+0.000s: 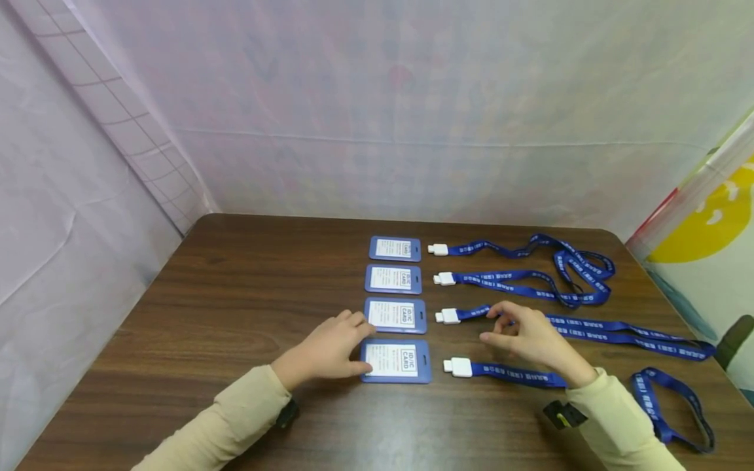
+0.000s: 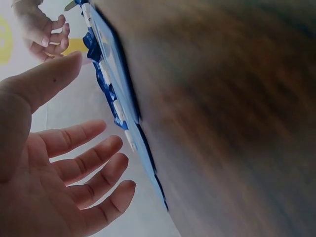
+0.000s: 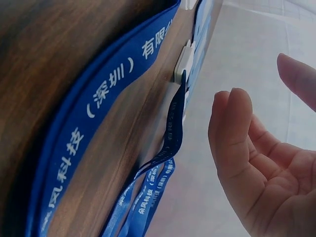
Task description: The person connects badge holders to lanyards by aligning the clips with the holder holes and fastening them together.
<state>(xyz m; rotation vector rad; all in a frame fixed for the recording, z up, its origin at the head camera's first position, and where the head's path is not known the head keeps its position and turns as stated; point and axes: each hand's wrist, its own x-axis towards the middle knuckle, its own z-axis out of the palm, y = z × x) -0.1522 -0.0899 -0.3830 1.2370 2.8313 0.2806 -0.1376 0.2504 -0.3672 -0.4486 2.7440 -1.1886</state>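
My left hand [image 1: 326, 347] hovers at the left ends of the two nearest blue ID card holders, the front one [image 1: 403, 366] and the one behind it [image 1: 397, 315]. Its fingers are spread and relaxed in the left wrist view, with nothing in the palm [image 2: 59, 168]. Over the third lanyard from the back [image 1: 612, 330] is my right hand [image 1: 530, 337], thumb and fingers loosely bent. A gap shows between this hand [image 3: 261, 158] and the blue strap [image 3: 173, 123] in the right wrist view. The lanyard's white clip [image 1: 449, 316] points toward its card holder.
Two more card holders [image 1: 393, 279] lie behind in the same column, each facing a lanyard [image 1: 501, 280] with a white clip. The front lanyard [image 1: 512, 374] passes beneath the right forearm and loops near the brown table's [image 1: 235, 314] right edge. A pale curtain [image 1: 377, 131] hangs behind.
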